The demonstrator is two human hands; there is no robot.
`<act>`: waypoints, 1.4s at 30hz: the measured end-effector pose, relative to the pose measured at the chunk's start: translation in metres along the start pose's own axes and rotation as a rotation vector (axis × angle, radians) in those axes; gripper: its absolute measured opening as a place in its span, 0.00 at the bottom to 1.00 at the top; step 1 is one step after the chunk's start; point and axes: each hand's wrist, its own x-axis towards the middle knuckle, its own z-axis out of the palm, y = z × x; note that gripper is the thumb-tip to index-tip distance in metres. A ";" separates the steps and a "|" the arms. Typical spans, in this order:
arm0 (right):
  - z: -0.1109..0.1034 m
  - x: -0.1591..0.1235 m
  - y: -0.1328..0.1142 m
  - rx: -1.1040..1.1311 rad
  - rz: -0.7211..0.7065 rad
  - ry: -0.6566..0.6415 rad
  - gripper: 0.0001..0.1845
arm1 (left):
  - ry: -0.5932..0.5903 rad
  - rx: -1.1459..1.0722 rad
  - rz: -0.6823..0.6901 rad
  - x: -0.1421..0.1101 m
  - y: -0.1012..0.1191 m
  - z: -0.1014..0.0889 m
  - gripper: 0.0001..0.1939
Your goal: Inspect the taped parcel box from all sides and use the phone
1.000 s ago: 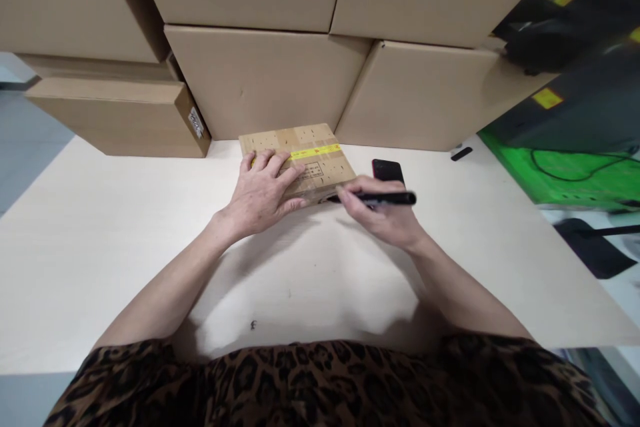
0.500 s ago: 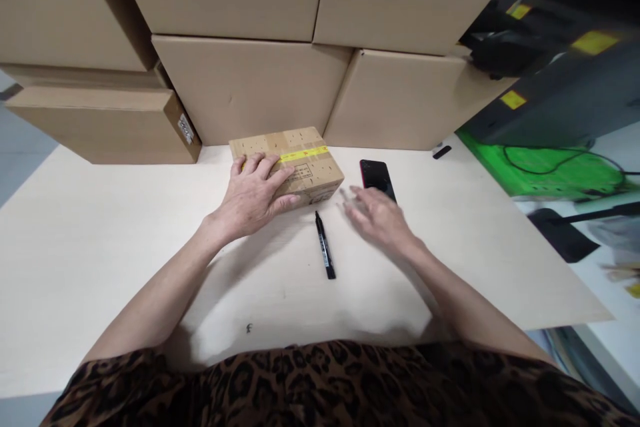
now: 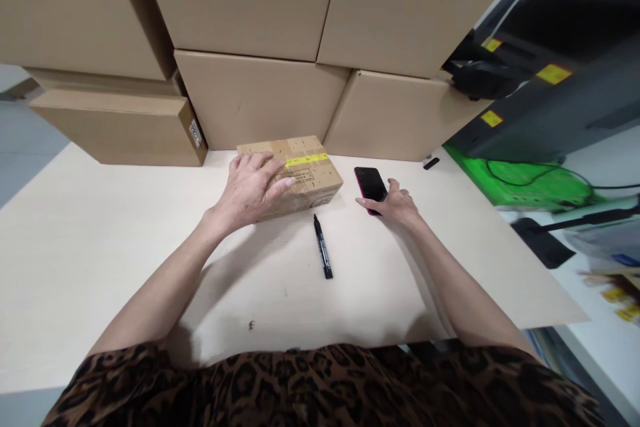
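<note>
A small taped cardboard box (image 3: 315,177) with a yellow strip sits tilted slightly askew on the table. My left hand (image 3: 250,183) rests over its left part, fingers spread on the top and thumb along the near edge. On the right, my right hand (image 3: 397,205) is open around the near end of a black smartphone (image 3: 369,181) with a red edge. Its thumb crosses the phone's near left part, while the fingers are beyond its right edge; firm contact cannot be made out. Between the hands lies a black marker pen (image 3: 323,247), its tip end toward the box.
Large cardboard boxes (image 3: 260,97) are stacked along the back of the pale table (image 3: 125,240). A flatter box (image 3: 120,130) stands at the back left. Beyond the right edge are a green surface (image 3: 525,183) with a cable and a black stand (image 3: 543,243).
My right hand has moved right, from the space between box and phone to the phone's near end, with fingers spread wider. My left hand stays on the box. The view has shifted slightly.
</note>
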 end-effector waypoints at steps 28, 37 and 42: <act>0.019 -0.122 -0.134 1.490 -0.590 0.050 0.35 | -0.182 -1.411 0.008 -0.013 0.034 0.017 0.46; 0.022 -0.132 -0.100 1.377 -0.579 -0.030 0.35 | -0.235 -1.563 -0.036 -0.023 0.054 0.037 0.36; 0.029 -0.148 -0.076 1.356 -0.592 -0.030 0.35 | -0.234 -1.538 -0.032 -0.044 0.067 0.048 0.27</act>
